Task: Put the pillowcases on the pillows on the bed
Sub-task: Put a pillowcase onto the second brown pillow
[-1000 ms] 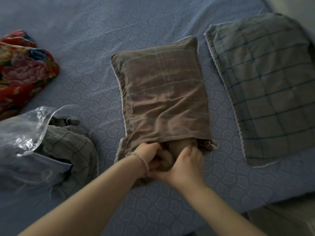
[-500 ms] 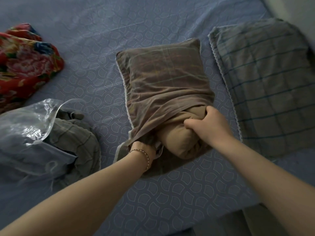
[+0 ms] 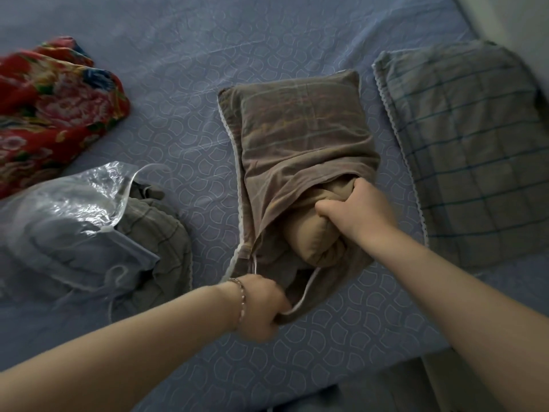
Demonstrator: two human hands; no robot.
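Tan pillow (image 3: 309,236), brownish striped pillowcase (image 3: 300,132), grey checked cased pillow (image 3: 469,150), blue patterned sheet (image 3: 190,138), red floral cloth (image 3: 50,108)

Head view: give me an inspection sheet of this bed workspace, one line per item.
Surface: blue patterned bedsheet, creased.
Job's things: brown-grey striped pillowcase partly over tan pillow, near end sticking out; grey checked cased pillow lies to its right.
Clutter: red floral cloth; clear plastic bag with grey checked fabric spilling out.
Grips: left hand holds the pillowcase's open hem; right hand clutches the tan pillow.
Cables: nothing seen.
Surroundings: pale wall at upper right.
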